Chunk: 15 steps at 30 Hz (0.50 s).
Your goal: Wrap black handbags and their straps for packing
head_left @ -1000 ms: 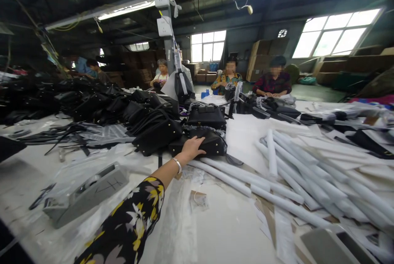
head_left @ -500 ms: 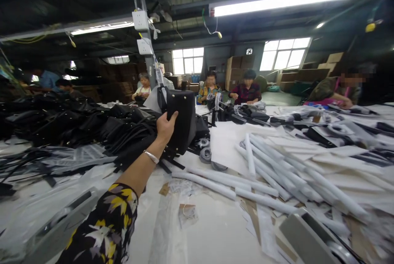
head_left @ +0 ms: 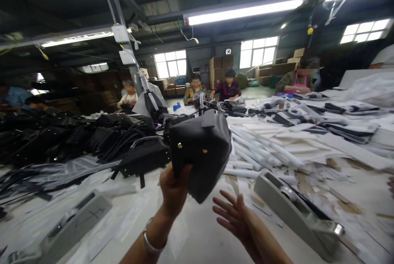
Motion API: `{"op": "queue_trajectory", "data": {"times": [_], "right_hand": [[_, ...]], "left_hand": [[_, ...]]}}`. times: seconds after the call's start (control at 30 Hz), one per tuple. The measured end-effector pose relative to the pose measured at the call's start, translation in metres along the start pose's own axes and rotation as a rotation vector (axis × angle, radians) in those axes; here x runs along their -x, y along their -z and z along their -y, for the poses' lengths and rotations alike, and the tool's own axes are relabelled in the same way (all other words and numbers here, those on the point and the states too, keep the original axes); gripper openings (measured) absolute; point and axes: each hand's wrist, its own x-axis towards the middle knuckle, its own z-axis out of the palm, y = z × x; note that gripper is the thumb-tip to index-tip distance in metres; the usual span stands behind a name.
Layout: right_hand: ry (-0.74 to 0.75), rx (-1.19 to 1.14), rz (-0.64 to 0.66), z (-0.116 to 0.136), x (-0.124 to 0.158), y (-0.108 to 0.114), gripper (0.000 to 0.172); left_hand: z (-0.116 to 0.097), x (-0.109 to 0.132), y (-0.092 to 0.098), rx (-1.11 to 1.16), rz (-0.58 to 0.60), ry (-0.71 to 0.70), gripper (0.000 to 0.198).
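Over the worktable [head_left: 197,235], our left hand [head_left: 174,190], gripping the black handbag [head_left: 201,163], has swung it within reach of our open right hand [head_left: 238,219]!

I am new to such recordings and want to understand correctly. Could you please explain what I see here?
There is no machine: a person works with two bare hands. The camera is worn on the head, so you see roughly what that person sees. The left hand grips a black bag with gold-coloured studs, lifted above the white table. The right hand is open beside it, holding nothing. On the table, a heap of dark bags lies to the left, white rolls to the right, and a grey tape dispenser stands near each hand.
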Motion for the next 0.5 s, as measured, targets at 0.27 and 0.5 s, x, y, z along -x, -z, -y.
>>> {"op": "queue_trajectory", "data": {"times": [0.27,0.5], "right_hand": [[0.018,-0.214,-0.097,-0.051,-0.011,0.015,0.064],[0.035,0.114,0.046,-0.059,-0.02,0.017,0.073]], "left_hand": [[-0.016,0.128,0.023,0.113,0.175,0.444,0.039],[-0.036,0.108,0.036,0.175,0.413,0.462,0.051]]}}
